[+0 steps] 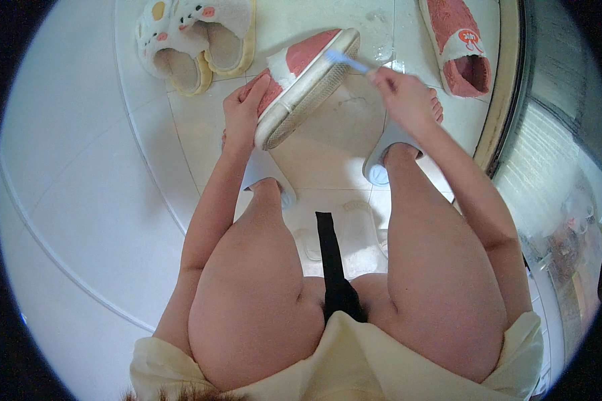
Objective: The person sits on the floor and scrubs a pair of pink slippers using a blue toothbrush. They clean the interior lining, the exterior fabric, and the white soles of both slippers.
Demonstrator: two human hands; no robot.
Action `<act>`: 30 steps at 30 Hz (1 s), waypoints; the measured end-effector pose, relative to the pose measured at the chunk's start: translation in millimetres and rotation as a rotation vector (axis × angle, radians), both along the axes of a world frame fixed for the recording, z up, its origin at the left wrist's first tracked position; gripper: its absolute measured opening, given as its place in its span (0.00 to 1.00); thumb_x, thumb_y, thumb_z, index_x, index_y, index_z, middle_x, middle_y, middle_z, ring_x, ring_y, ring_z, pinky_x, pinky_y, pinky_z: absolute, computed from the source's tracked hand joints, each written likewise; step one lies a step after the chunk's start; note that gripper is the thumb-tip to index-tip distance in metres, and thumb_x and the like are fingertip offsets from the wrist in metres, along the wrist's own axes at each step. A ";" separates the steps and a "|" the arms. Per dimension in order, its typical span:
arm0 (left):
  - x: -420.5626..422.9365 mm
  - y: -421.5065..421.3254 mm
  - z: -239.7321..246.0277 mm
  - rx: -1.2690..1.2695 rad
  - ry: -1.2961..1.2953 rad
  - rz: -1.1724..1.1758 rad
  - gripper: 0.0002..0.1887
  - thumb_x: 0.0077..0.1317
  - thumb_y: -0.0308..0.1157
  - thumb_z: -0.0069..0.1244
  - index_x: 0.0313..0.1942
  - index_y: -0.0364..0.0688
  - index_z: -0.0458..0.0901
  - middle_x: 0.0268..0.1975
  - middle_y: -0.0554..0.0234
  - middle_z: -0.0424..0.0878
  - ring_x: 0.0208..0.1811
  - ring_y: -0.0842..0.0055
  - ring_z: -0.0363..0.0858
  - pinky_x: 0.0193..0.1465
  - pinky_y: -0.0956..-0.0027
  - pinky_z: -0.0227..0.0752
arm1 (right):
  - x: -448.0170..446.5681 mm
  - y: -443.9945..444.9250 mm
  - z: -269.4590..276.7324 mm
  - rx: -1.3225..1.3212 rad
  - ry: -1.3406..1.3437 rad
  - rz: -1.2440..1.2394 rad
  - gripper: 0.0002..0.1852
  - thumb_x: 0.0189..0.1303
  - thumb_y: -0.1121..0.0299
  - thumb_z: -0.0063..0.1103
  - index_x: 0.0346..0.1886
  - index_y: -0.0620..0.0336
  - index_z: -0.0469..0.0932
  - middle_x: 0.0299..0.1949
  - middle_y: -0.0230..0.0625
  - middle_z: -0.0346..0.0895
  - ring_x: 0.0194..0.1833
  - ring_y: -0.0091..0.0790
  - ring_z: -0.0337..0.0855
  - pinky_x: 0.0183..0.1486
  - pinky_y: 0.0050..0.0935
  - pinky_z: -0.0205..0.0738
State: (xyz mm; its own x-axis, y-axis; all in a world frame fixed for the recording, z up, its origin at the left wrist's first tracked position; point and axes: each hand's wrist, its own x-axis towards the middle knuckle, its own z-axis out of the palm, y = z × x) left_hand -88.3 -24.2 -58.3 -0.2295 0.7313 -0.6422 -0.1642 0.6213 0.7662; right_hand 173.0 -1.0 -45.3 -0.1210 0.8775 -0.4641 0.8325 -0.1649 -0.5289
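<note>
My left hand grips the heel end of a pink and white fabric shoe, which is tilted on its side above the tiles. Its pale sidewall and textured sole face me and to the right. In my right hand is a light-blue toothbrush, held by the handle. The bristle head lies over the upper edge of the shoe's sidewall near the toe; whether it touches I cannot tell. The matching pink and white shoe rests on the floor at the upper right, its opening towards me.
A pair of fluffy white slippers with yellow soles lies at the upper left. Wet patches show on the tiled floor. My feet are in pale slippers. A framed glass panel borders the right side, and a white wall the left.
</note>
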 end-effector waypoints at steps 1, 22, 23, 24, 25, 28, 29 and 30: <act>-0.2 -0.6 -0.4 0.006 0.005 -0.010 0.19 0.62 0.36 0.55 0.46 0.30 0.81 0.37 0.64 0.83 0.35 0.88 0.76 0.39 0.82 0.69 | 3.1 3.0 -0.2 0.082 -0.040 -0.095 0.19 0.64 0.51 0.47 0.31 0.58 0.74 0.18 0.43 0.69 0.22 0.45 0.72 0.27 0.40 0.65; -0.1 -2.5 1.3 0.045 0.187 -0.141 0.19 0.63 0.38 0.53 0.47 0.30 0.80 0.35 0.68 0.82 0.33 0.89 0.74 0.37 0.83 0.68 | 6.2 12.0 -10.7 -0.006 0.095 -0.040 0.21 0.64 0.52 0.48 0.30 0.62 0.75 0.17 0.42 0.68 0.20 0.39 0.69 0.27 0.36 0.63; -0.2 -2.4 0.2 0.041 0.179 -0.136 0.19 0.63 0.38 0.53 0.47 0.30 0.80 0.34 0.69 0.82 0.33 0.89 0.73 0.37 0.83 0.68 | 7.3 15.6 -13.9 0.022 0.062 -0.118 0.21 0.64 0.52 0.48 0.30 0.63 0.74 0.17 0.42 0.68 0.20 0.39 0.68 0.27 0.37 0.63; -0.9 -3.5 -1.0 0.041 0.165 -0.131 0.19 0.63 0.38 0.54 0.47 0.30 0.80 0.34 0.69 0.82 0.32 0.89 0.73 0.37 0.83 0.67 | 9.6 21.6 -16.8 0.121 -0.003 -0.104 0.21 0.64 0.52 0.49 0.28 0.63 0.75 0.17 0.41 0.67 0.20 0.35 0.67 0.27 0.36 0.63; -0.9 -3.3 -2.8 0.036 0.167 -0.141 0.19 0.63 0.38 0.54 0.47 0.31 0.80 0.33 0.69 0.82 0.32 0.89 0.73 0.37 0.83 0.67 | 12.6 26.5 -20.2 0.009 0.028 -0.105 0.21 0.64 0.52 0.49 0.28 0.63 0.74 0.16 0.41 0.66 0.20 0.34 0.67 0.27 0.36 0.63; -3.2 -4.2 -6.0 0.029 0.179 -0.154 0.19 0.63 0.39 0.54 0.46 0.31 0.81 0.32 0.69 0.82 0.32 0.90 0.73 0.36 0.84 0.67 | 19.9 31.0 -20.8 -0.073 0.087 -0.114 0.22 0.64 0.51 0.49 0.27 0.64 0.74 0.16 0.40 0.65 0.20 0.33 0.66 0.26 0.35 0.62; -3.6 -4.9 -6.7 0.036 0.176 -0.152 0.19 0.63 0.39 0.54 0.46 0.31 0.81 0.32 0.69 0.82 0.31 0.90 0.73 0.36 0.84 0.67 | 21.4 29.7 -19.2 -0.053 0.114 -0.066 0.23 0.64 0.51 0.48 0.27 0.64 0.74 0.15 0.40 0.64 0.20 0.33 0.65 0.26 0.35 0.61; -3.6 -5.4 -7.6 0.015 0.171 -0.143 0.19 0.63 0.39 0.54 0.46 0.31 0.81 0.32 0.69 0.82 0.31 0.90 0.73 0.36 0.84 0.67 | 21.0 26.7 -17.9 -0.113 0.156 0.020 0.23 0.64 0.51 0.48 0.27 0.64 0.74 0.15 0.40 0.64 0.20 0.33 0.65 0.26 0.35 0.61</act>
